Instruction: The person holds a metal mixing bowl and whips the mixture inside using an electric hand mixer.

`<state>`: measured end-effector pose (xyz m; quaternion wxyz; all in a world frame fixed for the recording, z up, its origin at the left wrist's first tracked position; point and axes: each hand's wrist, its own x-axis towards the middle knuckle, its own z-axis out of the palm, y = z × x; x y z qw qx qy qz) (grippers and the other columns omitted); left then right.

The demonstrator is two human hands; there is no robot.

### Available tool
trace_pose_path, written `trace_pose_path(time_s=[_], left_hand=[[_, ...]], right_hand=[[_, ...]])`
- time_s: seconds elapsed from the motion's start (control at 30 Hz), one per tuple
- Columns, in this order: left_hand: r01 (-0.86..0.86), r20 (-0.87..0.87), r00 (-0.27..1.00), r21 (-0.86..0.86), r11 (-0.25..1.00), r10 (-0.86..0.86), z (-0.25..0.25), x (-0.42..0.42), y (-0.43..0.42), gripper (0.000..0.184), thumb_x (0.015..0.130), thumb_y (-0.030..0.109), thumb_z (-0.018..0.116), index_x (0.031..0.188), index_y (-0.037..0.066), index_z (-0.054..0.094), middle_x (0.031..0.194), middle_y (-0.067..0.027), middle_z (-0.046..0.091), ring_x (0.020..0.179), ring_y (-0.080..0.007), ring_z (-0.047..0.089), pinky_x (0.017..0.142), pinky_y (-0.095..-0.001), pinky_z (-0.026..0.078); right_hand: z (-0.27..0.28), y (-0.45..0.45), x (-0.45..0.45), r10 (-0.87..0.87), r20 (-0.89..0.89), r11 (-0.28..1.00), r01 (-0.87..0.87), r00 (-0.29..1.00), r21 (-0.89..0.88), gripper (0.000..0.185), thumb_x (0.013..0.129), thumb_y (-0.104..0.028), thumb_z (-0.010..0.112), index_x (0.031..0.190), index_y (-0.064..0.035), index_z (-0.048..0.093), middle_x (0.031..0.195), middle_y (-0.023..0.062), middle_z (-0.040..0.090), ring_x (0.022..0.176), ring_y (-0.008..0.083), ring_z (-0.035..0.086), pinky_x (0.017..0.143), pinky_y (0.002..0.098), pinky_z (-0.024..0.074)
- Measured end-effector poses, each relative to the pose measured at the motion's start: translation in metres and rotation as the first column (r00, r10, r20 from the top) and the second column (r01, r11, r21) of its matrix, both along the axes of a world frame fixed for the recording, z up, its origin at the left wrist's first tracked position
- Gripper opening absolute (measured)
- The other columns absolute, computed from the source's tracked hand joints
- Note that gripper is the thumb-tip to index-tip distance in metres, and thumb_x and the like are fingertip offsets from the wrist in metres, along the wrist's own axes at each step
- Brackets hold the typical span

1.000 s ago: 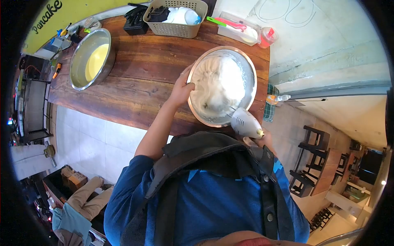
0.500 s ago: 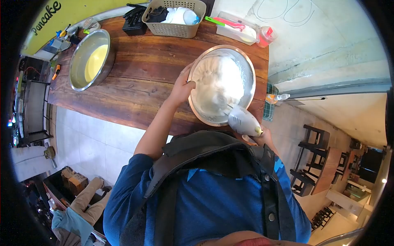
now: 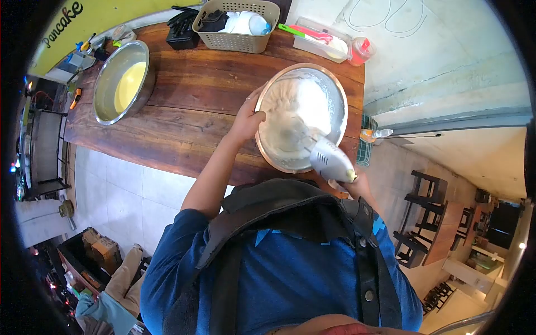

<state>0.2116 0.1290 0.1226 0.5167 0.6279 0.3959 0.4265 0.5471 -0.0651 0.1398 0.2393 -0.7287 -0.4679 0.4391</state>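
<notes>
- Hands: we find our left hand (image 3: 246,120) gripping the left rim of the mixing bowl (image 3: 339,111), thumb over the lip; our right hand (image 3: 358,184) is closed round the hand mixer (image 3: 330,160), its fingers partly hidden.
- Mixer: we record it tilted over the bowl's near right rim, beaters (image 3: 306,139) down in the pale mixture (image 3: 311,106), blurred.
- Mixing bowl: we locate it on the wooden worktop (image 3: 195,111), towards the right edge and close to the near edge.
- Second bowl: we observe the steel bowl (image 3: 149,88) near the left end, with yellow liquid (image 3: 130,88) inside.
- Far edge: we list a black box (image 3: 181,40) beside a perforated basket (image 3: 234,42).
- Far right corner: we note a clear tub (image 3: 318,49) bearing a pink utensil (image 3: 317,36), just beside a red-topped container (image 3: 361,53).
</notes>
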Motion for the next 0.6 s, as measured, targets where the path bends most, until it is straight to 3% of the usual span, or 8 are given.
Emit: trace_pose_path(time_s=[0.07,0.13,0.2,0.27,0.33,0.43,0.53,0.6], left_hand=[[-0.045,-0.007,0.999,-0.018,0.999,0.045,0.001,-0.003,-0.005,0.070,0.066,0.000,0.050,0.136,-0.003,0.048,0.142,-0.0145,0.045,0.135,-0.0265,0.038,0.111,-0.0337,0.028],[-0.048,0.030,0.998,-0.027,0.998,0.049,-0.014,-0.008,-0.007,0.070,0.066,0.000,0.050,0.136,-0.003,0.047,0.142,-0.0146,0.044,0.135,-0.0264,0.038,0.111,-0.0338,0.028],[-0.051,0.066,0.996,-0.031,0.998,0.053,-0.021,-0.011,-0.008,0.070,0.066,0.000,0.050,0.136,-0.003,0.047,0.142,-0.0146,0.044,0.135,-0.0263,0.037,0.112,-0.0340,0.028],[-0.056,0.050,0.997,-0.037,0.998,0.058,-0.016,-0.009,-0.011,0.070,0.065,0.000,0.051,0.135,-0.003,0.048,0.142,-0.0147,0.044,0.135,-0.0267,0.037,0.112,-0.0344,0.027],[-0.044,0.034,0.998,-0.025,0.999,0.045,-0.014,-0.005,-0.012,0.070,0.065,0.000,0.051,0.135,-0.003,0.049,0.142,-0.0147,0.044,0.135,-0.0271,0.036,0.112,-0.0346,0.027],[-0.017,0.010,1.000,0.023,1.000,0.016,-0.010,0.003,-0.009,0.069,0.065,0.000,0.052,0.134,-0.002,0.050,0.142,-0.0152,0.044,0.135,-0.0288,0.037,0.112,-0.0359,0.028],[0.003,-0.001,1.000,0.063,0.998,-0.003,-0.011,0.009,-0.003,0.068,0.065,0.000,0.052,0.134,-0.001,0.051,0.142,-0.0159,0.045,0.135,-0.0303,0.037,0.111,-0.0368,0.030],[0.007,-0.002,1.000,0.077,0.997,-0.007,-0.014,0.007,-0.003,0.068,0.066,-0.001,0.051,0.134,0.000,0.051,0.141,-0.0161,0.045,0.134,-0.0303,0.038,0.110,-0.0365,0.031]], right_hand=[[0.005,-0.007,-0.004,0.140,0.055,0.989,-0.142,0.989,0.050,0.040,0.070,-0.008,0.082,0.107,-0.0039,0.067,0.098,0.0095,0.071,0.091,0.0163,0.066,0.082,0.0314,0.0512],[-0.012,-0.015,0.020,0.111,0.054,0.994,-0.110,0.992,-0.014,0.043,0.068,-0.009,0.083,0.108,-0.0054,0.067,0.098,0.0099,0.071,0.091,0.0173,0.067,0.081,0.0325,0.0517],[-0.011,-0.015,0.032,0.105,0.173,0.994,-0.104,0.979,-0.013,0.043,0.068,-0.008,0.082,0.107,-0.0046,0.067,0.097,0.0107,0.071,0.090,0.0178,0.068,0.080,0.0336,0.0522],[-0.003,-0.001,0.040,0.092,0.144,0.992,-0.103,0.985,0.070,0.040,0.068,-0.008,0.081,0.105,-0.0035,0.067,0.096,0.0116,0.072,0.089,0.0198,0.069,0.080,0.0340,0.0524],[0.003,0.023,0.043,-0.003,0.186,0.965,-0.046,0.983,0.258,0.039,0.069,-0.008,0.081,0.104,-0.0019,0.066,0.094,0.0128,0.072,0.087,0.0222,0.069,0.079,0.0341,0.0527],[0.021,0.070,0.021,-0.110,0.170,0.949,0.053,0.979,0.309,0.041,0.068,-0.008,0.081,0.106,-0.0008,0.064,0.094,0.0133,0.071,0.088,0.0242,0.069,0.080,0.0340,0.0522],[0.048,0.096,-0.019,-0.088,0.204,0.895,-0.012,0.975,0.447,0.045,0.066,-0.007,0.080,0.107,-0.0011,0.063,0.098,0.0151,0.068,0.093,0.0275,0.067,0.084,0.0356,0.0510],[0.065,0.101,-0.039,0.162,0.374,0.785,-0.349,0.913,0.512,0.046,0.064,-0.006,0.080,0.106,-0.0018,0.063,0.103,0.0166,0.065,0.099,0.0315,0.064,0.086,0.0376,0.0497]])
